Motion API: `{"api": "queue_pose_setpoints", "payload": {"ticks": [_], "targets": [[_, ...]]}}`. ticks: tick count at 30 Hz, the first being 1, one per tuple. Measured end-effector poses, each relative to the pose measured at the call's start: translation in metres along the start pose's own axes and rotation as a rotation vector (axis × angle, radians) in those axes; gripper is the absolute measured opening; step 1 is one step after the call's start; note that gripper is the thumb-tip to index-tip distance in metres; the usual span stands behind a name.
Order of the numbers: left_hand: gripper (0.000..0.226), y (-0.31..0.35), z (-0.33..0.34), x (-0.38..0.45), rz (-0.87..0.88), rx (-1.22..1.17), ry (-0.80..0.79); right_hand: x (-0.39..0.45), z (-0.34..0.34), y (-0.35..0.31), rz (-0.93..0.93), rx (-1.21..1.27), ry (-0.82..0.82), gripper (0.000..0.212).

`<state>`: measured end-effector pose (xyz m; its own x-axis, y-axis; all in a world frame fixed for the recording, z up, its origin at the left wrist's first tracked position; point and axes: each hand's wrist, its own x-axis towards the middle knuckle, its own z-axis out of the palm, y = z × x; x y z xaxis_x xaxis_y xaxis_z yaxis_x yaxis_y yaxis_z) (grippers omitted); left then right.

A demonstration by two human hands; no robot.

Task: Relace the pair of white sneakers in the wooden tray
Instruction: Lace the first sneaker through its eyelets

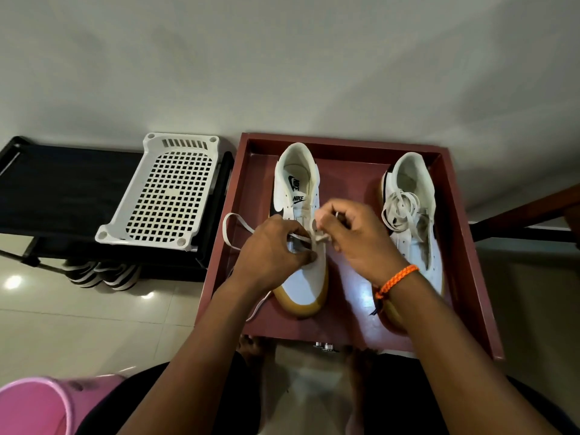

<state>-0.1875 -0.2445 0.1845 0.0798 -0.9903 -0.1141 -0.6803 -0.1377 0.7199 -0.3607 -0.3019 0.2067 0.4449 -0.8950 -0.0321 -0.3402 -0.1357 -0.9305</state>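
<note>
Two white sneakers with tan soles stand in a reddish wooden tray (464, 246), toes toward me. Over the left sneaker (301, 284), my left hand (270, 246) pinches its white lace (233, 227), which loops out to the left across the tray's edge. My right hand (354, 237), with an orange braided band at the wrist, grips the other end of that lace above the eyelets. The right sneaker (414, 240) has a loose lace bundled in its opening, and my right forearm covers its toe.
A white perforated plastic basket (166, 196) lies on a black low rack (62, 189) left of the tray, with striped shoes (100, 274) underneath. A pink tub (34, 406) sits at the bottom left. The wall runs behind the tray, and the floor is glossy tile.
</note>
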Motion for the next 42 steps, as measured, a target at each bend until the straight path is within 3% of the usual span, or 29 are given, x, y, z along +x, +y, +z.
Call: {"api": "queue_pose_setpoints", "payload": {"ticks": [3,5,8,10,12,15,20,26,30,31,33,35,38,42], "targets": [[0.024,0.000,0.001,0.001,-0.022,0.005,-0.008,0.003,-0.011,-0.011,-0.019,0.136,0.130,0.028],[0.026,-0.001,0.001,0.001,-0.029,0.008,-0.007,0.002,-0.014,-0.004,0.015,0.017,0.228,0.030],[0.025,-0.001,0.001,0.001,-0.024,-0.002,-0.005,-0.006,-0.005,0.008,0.186,-0.271,0.117,0.051],[0.021,0.000,0.002,0.000,-0.011,-0.012,0.002,-0.010,0.006,0.013,0.243,-0.397,-0.007,0.050],[0.022,0.000,0.002,0.000,-0.005,-0.012,0.013,-0.009,0.016,0.017,0.145,-0.550,-0.021,0.039],[0.024,-0.001,0.002,0.000,-0.015,-0.014,0.010,-0.006,0.020,0.018,0.053,-0.550,0.028,0.033],[0.024,-0.005,0.002,0.001,-0.030,-0.005,0.001,-0.001,0.006,0.011,0.039,-0.081,0.044,0.030],[0.025,-0.004,0.002,0.001,-0.044,-0.005,-0.002,-0.003,-0.014,-0.024,0.105,0.836,0.045,0.023],[0.022,-0.004,0.004,0.001,-0.041,-0.035,0.000,-0.001,-0.018,-0.026,0.126,1.058,0.084,0.024],[0.023,-0.003,0.004,0.000,-0.039,-0.031,0.001,-0.001,-0.017,-0.021,0.140,0.943,0.143,0.020],[0.025,-0.003,0.005,0.001,-0.037,0.005,-0.001,-0.001,-0.013,-0.007,0.109,0.271,0.238,0.017],[0.024,-0.003,0.005,0.001,-0.030,0.044,-0.001,-0.004,-0.002,0.009,0.139,-0.346,0.128,0.031],[0.022,-0.004,0.005,0.001,-0.002,0.034,0.011,-0.009,0.015,0.021,0.263,-0.483,-0.058,0.048],[0.021,-0.006,0.005,0.002,-0.001,0.045,0.026,-0.004,0.013,0.027,0.062,-0.541,-0.034,0.022]]}}
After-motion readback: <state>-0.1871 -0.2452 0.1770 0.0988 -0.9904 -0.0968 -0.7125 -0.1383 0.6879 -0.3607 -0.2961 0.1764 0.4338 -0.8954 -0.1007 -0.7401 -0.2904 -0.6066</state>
